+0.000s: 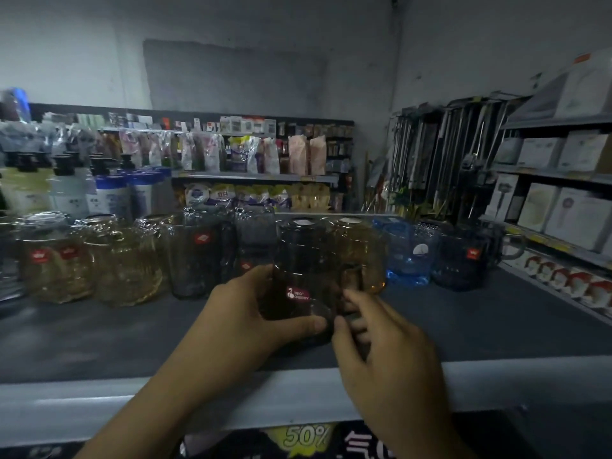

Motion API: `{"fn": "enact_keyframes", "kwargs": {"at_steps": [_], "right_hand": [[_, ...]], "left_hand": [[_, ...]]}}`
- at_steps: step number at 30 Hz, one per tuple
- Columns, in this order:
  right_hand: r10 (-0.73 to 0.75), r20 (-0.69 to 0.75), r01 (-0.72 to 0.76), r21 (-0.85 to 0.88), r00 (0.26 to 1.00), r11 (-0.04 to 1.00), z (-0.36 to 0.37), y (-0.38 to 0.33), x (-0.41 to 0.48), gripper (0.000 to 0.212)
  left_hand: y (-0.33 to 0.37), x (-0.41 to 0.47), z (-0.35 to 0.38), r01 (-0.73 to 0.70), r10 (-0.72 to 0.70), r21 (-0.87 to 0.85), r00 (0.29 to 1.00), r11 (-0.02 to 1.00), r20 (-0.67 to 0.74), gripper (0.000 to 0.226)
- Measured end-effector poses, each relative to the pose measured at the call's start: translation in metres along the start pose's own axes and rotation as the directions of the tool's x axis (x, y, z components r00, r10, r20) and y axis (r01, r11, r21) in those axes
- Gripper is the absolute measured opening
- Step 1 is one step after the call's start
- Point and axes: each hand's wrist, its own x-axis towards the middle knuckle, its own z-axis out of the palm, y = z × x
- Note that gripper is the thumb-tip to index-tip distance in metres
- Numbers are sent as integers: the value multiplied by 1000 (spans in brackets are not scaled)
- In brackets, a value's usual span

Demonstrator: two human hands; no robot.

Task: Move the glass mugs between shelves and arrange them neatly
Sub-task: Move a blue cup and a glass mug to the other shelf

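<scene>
The dark shelf (99, 332) carries a row of glass mugs (126, 266): amber, smoky, blue.

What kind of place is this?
Most likely a shop: stickered glass mugs stand in rows on the shelf, a 50% sign sits under its front edge, boxed goods fill the racks at right. The left hand and right hand hold a dark mug.

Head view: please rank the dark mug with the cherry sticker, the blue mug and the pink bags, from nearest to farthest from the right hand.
1. Dark mug, touching the right hand, centre front.
2. Blue mug, behind it to the right.
3. Pink bags, far back shelving.
</scene>
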Motion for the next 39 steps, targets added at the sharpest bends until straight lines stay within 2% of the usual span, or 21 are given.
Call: {"fn": "enact_keyframes", "kwargs": {"at_steps": [3,9,15,18,20,21,22,24,26,30,36,39], "right_hand": [[0,-20,-1,-48,1000,999,0,-2,1,47],[-18,111,30,-109,994,994,-9,-5,0,59],[-59,129,75,-117,990,990,-11,-2,0,48],[-81,165,96,-88,983,992,-12,1,1,46],[-93,168,96,-9,981,995,-16,0,2,40],[-100,144,94,52,984,994,-19,-1,2,35],[-119,100,110,94,988,989,-23,-4,-1,31],[-220,-16,221,45,975,974,-30,-17,-9,24],[-333,-49,333,-12,942,943,-28,-45,-20,22],[-460,94,453,88,883,887,-3,-127,-48,36],[-504,165,466,222,848,856,66,-290,-109,37],[-528,214,441,347,822,828,108,-379,-135,33]], "left_hand": [[4,-1,2,0,0,17,1000,1000,12,44],[11,-8,2,-9,8,43,1000,999,16,43],[14,-10,3,-16,15,80,1000,997,8,44],[13,-13,-5,-10,7,122,1000,992,28,61],[13,-23,-18,-3,10,212,999,977,-33,85],[12,-32,-27,2,21,260,996,966,-85,88],[12,-43,-37,-6,49,293,989,956,-140,83],[11,-70,-56,-41,126,345,966,938,-228,61],[6,-101,-80,-45,150,382,956,923,-250,43],[-16,-158,-143,-30,147,357,941,934,-306,38],[-67,-268,-288,5,92,219,898,976,-430,21],[-93,-324,-372,61,106,354,895,933,-434,23]]}}
